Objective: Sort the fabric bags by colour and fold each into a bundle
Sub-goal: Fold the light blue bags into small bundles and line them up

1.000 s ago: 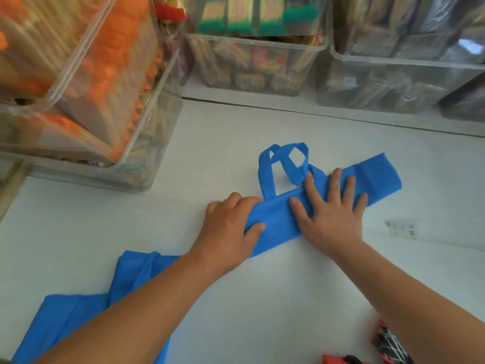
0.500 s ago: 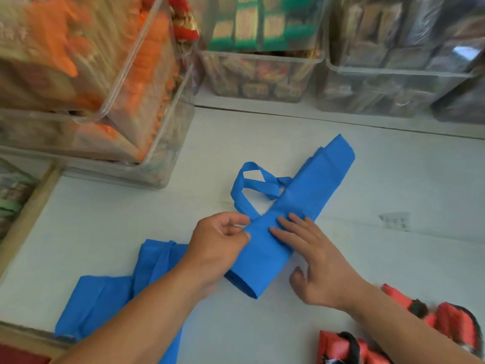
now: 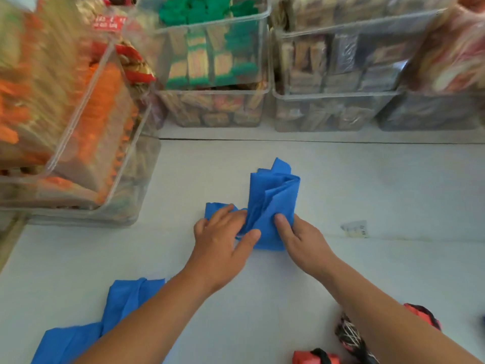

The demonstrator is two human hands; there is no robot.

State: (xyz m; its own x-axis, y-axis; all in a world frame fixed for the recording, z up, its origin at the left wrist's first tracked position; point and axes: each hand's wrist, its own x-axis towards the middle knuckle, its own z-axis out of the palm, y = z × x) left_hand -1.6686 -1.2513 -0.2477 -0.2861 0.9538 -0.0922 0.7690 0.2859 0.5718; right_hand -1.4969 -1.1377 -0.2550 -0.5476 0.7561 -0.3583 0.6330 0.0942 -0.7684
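A blue fabric bag (image 3: 273, 200), folded into a short thick strip, lies in the middle of the white table with its far end doubled over. My left hand (image 3: 223, 245) holds its near left part, thumb on the fabric and fingers over the blue handle (image 3: 214, 207). My right hand (image 3: 301, 243) pinches the near right edge of the fold. A second blue bag (image 3: 78, 334) lies flat at the near left, partly under my left forearm. Red and black patterned bags (image 3: 351, 337) sit at the near right.
Clear plastic bins (image 3: 215, 82) packed with goods line the back and the left (image 3: 78, 143) of the white table (image 3: 393, 185). A small paper label (image 3: 355, 228) lies to the right of my hands.
The long blue strip has been folded over on itself into a shorter bundle. Both hands have closed in on its near end; the handles are now tucked at the left.
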